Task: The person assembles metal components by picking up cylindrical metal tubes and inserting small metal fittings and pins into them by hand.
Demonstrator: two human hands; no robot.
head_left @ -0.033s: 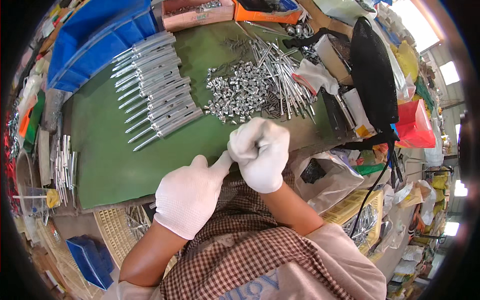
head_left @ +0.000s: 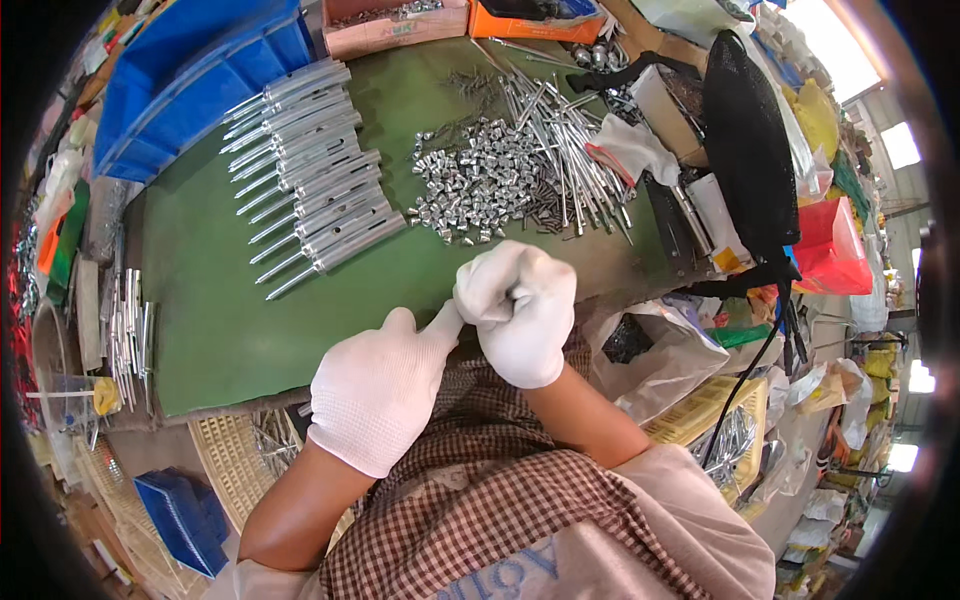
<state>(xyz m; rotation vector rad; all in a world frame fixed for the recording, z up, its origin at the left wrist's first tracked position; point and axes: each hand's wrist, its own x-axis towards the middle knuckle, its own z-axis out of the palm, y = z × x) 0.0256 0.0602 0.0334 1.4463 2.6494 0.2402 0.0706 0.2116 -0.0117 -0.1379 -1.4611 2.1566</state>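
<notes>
Both my hands wear white knit gloves and meet over the near edge of the green work surface (head_left: 220,330). My left hand (head_left: 375,395) is curled, back upward, with one finger reaching to my right hand; a small grey metal end shows beside its outer edge. My right hand (head_left: 518,315) is closed in a fist against that fingertip. Whatever either holds is hidden by the gloves. Beyond them lie a row of silver metal tubes with pointed rods (head_left: 320,170), a heap of small shiny metal cones (head_left: 470,185) and a pile of thin metal rods (head_left: 570,150).
A blue plastic bin (head_left: 190,95) stands at the far left, a pink box (head_left: 395,35) and an orange box (head_left: 535,28) at the back. Small dark pins (head_left: 545,208) lie by the cones. Yellow baskets (head_left: 225,460) flank me below the surface; a plastic bag (head_left: 660,365) hangs at right.
My right hand has shifted very slightly, still in a fist. Nothing else has visibly moved.
</notes>
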